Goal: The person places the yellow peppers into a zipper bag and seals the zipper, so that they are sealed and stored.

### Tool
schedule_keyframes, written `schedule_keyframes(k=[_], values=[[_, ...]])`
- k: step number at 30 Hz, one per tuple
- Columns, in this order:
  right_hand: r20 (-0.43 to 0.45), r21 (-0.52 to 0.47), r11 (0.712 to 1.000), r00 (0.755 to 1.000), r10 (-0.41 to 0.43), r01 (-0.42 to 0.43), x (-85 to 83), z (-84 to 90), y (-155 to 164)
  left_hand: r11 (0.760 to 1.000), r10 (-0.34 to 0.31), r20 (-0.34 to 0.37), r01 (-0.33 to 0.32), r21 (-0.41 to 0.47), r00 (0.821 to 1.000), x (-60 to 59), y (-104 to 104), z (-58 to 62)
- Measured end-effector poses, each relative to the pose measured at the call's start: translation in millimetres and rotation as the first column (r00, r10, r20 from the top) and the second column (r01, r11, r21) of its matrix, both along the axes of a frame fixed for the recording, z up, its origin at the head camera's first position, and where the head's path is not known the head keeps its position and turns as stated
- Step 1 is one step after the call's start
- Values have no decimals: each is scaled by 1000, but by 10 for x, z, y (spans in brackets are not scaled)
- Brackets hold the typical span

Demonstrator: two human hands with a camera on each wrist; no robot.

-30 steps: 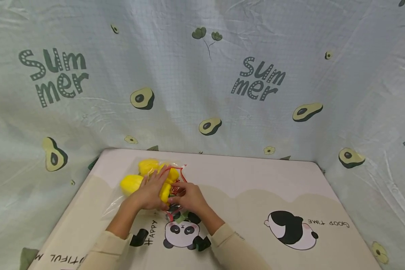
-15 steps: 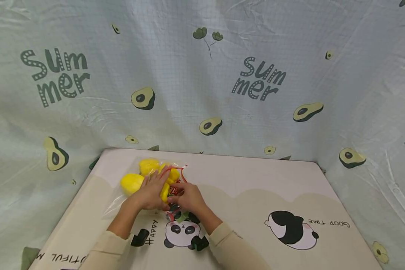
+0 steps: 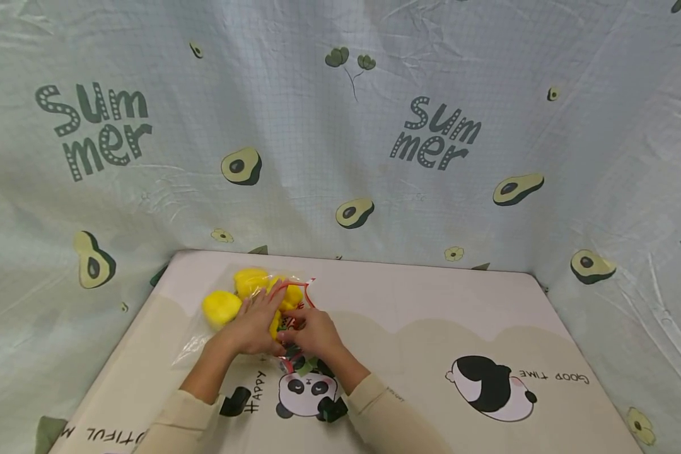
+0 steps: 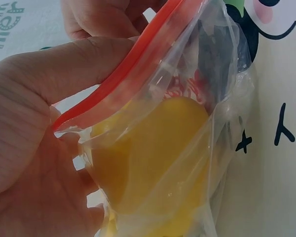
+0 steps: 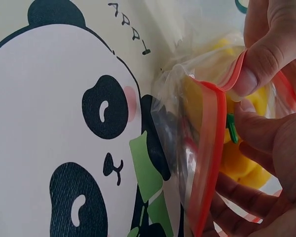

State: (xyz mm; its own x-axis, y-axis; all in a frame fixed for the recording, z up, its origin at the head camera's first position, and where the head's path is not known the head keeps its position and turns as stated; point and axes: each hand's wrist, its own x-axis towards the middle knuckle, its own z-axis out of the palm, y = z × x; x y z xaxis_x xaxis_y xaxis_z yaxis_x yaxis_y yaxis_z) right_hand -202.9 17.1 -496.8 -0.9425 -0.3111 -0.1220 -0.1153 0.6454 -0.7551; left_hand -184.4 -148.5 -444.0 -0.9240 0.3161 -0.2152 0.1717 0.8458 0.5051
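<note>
A clear zip bag [image 3: 195,343] with a red zip strip lies at the table's back left, holding several yellow peppers. My left hand [image 3: 255,325] lies over it with fingers spread; in the left wrist view its thumb [image 4: 89,64] presses along the red strip, pinching the rim. At the opening, my right hand [image 3: 318,331] has its thumb and fingers curled around a yellow bell pepper [image 5: 239,170], close to its green stem [image 5: 231,129]. That pepper is partly behind the strip. More yellow peppers [image 3: 221,308] sit deeper in the bag, partly covered by my left hand.
The table [image 3: 386,290] has a printed cover with a panda [image 3: 306,394] just in front of the bag and another figure [image 3: 490,388] at right. A patterned curtain [image 3: 295,208] hangs right behind the table's back edge.
My right hand has shifted slightly left, further into the bag's opening, and less of the bell pepper shows beside it. The yellow pepper at the far left has turned a little. My left hand stays put.
</note>
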Motion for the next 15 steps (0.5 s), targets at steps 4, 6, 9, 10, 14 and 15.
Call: schedule_keyframes(k=[4, 6, 9, 10, 14, 15], values=[[1, 22, 1000, 1000, -1, 1, -7, -1, -13, 1000, -3, 2, 3, 1, 1000, 1, 3, 3], [-5, 27, 1000, 1000, 5, -4, -11, 1, -20, 1000, -3, 2, 3, -3, 1000, 1, 5, 6], [-13, 30, 999, 1000, 16, -16, -20, 4, -21, 1000, -2, 2, 2, -7, 1000, -1, 7, 8], [-14, 28, 999, 1000, 21, -20, -25, 4, -18, 1000, -1, 2, 1, -8, 1000, -2, 8, 8], [-38, -32, 999, 999, 24, -25, -44, 4, 26, 1000, -1, -1, 1, -8, 1000, -5, 15, 8], [-39, -62, 998, 999, 11, -13, -47, 5, 44, 1000, -1, -7, 1, -10, 1000, -5, 18, 7]])
